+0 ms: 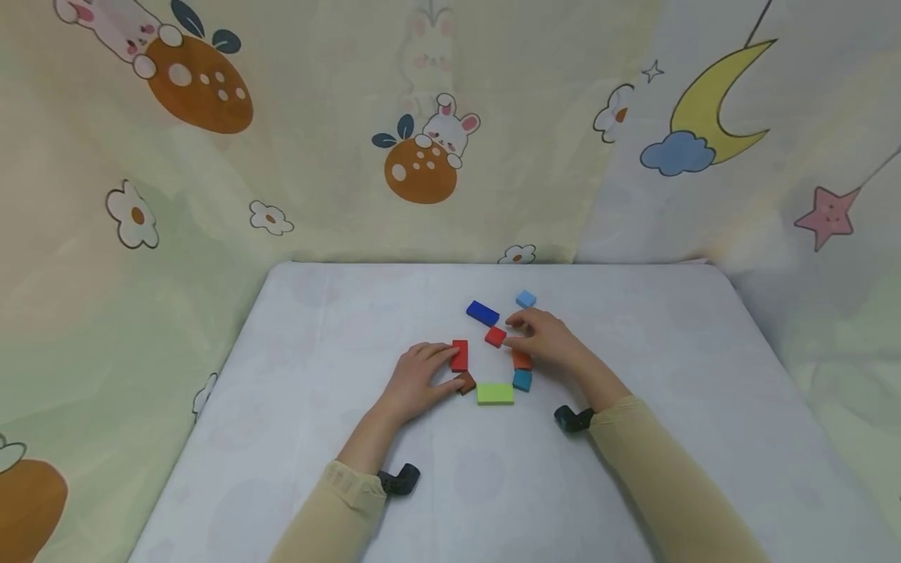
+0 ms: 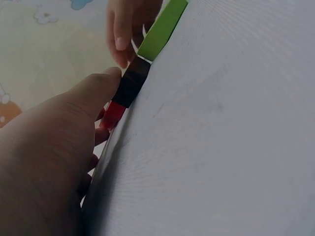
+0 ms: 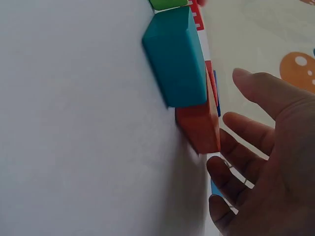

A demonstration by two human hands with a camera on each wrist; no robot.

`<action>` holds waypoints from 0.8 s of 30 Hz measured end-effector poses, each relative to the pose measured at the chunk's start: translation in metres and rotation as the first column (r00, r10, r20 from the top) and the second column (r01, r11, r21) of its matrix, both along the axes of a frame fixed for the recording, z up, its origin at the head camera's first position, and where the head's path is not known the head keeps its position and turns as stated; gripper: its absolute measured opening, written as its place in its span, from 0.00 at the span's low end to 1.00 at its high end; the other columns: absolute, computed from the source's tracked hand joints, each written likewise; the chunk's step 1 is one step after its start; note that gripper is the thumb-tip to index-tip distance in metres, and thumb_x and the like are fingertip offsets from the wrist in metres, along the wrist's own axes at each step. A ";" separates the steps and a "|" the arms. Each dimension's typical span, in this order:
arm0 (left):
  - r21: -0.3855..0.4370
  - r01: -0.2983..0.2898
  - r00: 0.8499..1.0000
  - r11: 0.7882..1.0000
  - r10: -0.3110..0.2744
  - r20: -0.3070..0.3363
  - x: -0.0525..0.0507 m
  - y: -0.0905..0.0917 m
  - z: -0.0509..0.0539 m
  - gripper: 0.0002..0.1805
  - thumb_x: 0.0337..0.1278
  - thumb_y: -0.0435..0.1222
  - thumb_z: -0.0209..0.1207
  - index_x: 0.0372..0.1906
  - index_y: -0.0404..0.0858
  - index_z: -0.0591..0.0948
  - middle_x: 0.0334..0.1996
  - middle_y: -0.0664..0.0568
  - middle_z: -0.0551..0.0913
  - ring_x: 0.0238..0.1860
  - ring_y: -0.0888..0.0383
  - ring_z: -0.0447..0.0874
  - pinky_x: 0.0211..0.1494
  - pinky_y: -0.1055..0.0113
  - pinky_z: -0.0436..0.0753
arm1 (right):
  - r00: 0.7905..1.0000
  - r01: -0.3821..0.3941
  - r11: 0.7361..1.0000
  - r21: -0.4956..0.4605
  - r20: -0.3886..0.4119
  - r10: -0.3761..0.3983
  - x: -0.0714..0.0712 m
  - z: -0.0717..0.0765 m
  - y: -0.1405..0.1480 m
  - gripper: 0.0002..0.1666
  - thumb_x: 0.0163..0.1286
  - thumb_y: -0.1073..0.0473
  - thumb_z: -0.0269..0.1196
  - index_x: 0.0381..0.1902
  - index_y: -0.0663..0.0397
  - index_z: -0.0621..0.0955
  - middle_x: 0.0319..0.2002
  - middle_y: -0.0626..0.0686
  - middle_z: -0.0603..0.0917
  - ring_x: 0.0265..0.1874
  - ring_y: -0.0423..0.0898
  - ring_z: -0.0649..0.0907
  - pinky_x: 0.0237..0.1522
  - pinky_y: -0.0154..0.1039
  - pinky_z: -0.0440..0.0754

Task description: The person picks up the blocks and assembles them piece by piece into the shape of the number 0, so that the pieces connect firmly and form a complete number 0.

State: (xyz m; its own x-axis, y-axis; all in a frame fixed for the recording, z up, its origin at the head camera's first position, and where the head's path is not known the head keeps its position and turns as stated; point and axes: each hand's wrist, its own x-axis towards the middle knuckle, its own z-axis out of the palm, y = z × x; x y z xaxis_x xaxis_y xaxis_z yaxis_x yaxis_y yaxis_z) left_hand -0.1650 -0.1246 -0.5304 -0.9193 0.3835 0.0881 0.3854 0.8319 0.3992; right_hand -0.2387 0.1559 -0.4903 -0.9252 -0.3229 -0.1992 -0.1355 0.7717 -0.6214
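Red rectangular block (image 1: 461, 360) lies on the white tabletop (image 1: 338, 336), just beyond the brown block (image 1: 468, 384); it looks light, rigid, smooth enough to slip slightly and hard to break, best pinched by its long sides. The left hand (image 1: 420, 381), loosely extended, has fingertips at it and thumb at the brown one, gripping neither. The right wrist view shows the right hand (image 1: 549, 338) spread, holding nothing, and the teal block's (image 3: 177, 64) depth, foreshortened in the head view.

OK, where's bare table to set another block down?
Bare table lies left of the left hand, right of the right hand, and between the sleeves, nearer than the green block. It's crowded between the hands, where the blocks form a loose ring with a small gap inside.
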 end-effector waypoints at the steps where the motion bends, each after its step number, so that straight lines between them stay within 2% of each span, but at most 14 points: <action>1: -0.001 0.001 1.000 1.000 -0.001 0.001 0.000 0.000 -0.001 0.36 0.60 0.63 0.58 0.70 0.53 0.71 0.67 0.57 0.73 0.70 0.51 0.65 0.73 0.48 0.66 | 1.000 -0.008 1.000 0.016 0.010 0.008 -0.003 0.001 -0.003 0.27 0.64 0.42 0.66 0.58 0.45 0.78 0.55 0.51 0.79 0.56 0.52 0.75 0.59 0.53 0.76; 6: 0.008 0.000 1.000 1.000 0.000 -0.014 0.000 0.000 -0.003 0.36 0.59 0.63 0.58 0.70 0.53 0.71 0.67 0.57 0.73 0.70 0.51 0.65 0.73 0.48 0.66 | 1.000 -0.008 0.996 0.088 0.027 0.006 -0.012 0.001 -0.016 0.27 0.61 0.40 0.69 0.52 0.46 0.79 0.50 0.51 0.81 0.52 0.51 0.76 0.60 0.55 0.70; 12: 0.008 0.005 1.000 1.000 -0.004 -0.023 -0.001 0.000 -0.003 0.36 0.59 0.64 0.57 0.70 0.54 0.71 0.67 0.58 0.73 0.70 0.52 0.65 0.72 0.48 0.66 | 0.999 -0.043 0.985 0.164 -0.024 0.048 -0.015 0.000 -0.024 0.27 0.60 0.38 0.70 0.49 0.48 0.79 0.45 0.50 0.82 0.48 0.49 0.76 0.55 0.54 0.71; 15: 0.012 -0.001 1.000 1.000 0.001 -0.008 -0.001 0.001 -0.001 0.36 0.59 0.64 0.58 0.70 0.54 0.71 0.67 0.58 0.73 0.70 0.53 0.65 0.72 0.49 0.66 | 0.997 -0.049 0.981 0.186 -0.044 0.058 -0.014 0.000 -0.025 0.27 0.60 0.38 0.69 0.48 0.48 0.80 0.43 0.50 0.82 0.46 0.49 0.76 0.53 0.53 0.71; 21: -0.003 -0.013 1.000 1.000 0.013 0.013 0.000 0.002 0.000 0.37 0.59 0.64 0.57 0.71 0.55 0.70 0.68 0.58 0.72 0.70 0.53 0.65 0.73 0.49 0.66 | 1.000 -0.025 0.990 0.141 -0.008 0.026 -0.014 0.006 -0.025 0.23 0.63 0.43 0.68 0.49 0.48 0.79 0.44 0.51 0.81 0.46 0.50 0.75 0.51 0.51 0.70; 24: -0.005 -0.017 1.000 1.000 0.017 0.010 0.001 0.002 0.000 0.37 0.59 0.64 0.57 0.70 0.54 0.71 0.68 0.57 0.72 0.70 0.52 0.65 0.73 0.49 0.66 | 1.000 -0.016 0.993 0.118 0.027 0.013 -0.018 0.009 -0.024 0.22 0.64 0.45 0.67 0.51 0.47 0.79 0.46 0.52 0.81 0.47 0.51 0.76 0.50 0.48 0.75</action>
State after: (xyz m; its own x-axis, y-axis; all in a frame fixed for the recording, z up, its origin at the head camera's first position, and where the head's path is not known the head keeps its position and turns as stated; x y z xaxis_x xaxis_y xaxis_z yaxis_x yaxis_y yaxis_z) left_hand -0.1640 -0.1224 -0.5299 -0.9266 0.3680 0.0769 0.3668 0.8404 0.3989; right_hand -0.2564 0.1323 -0.4811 -0.9146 -0.3093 -0.2604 -0.1325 0.8378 -0.5297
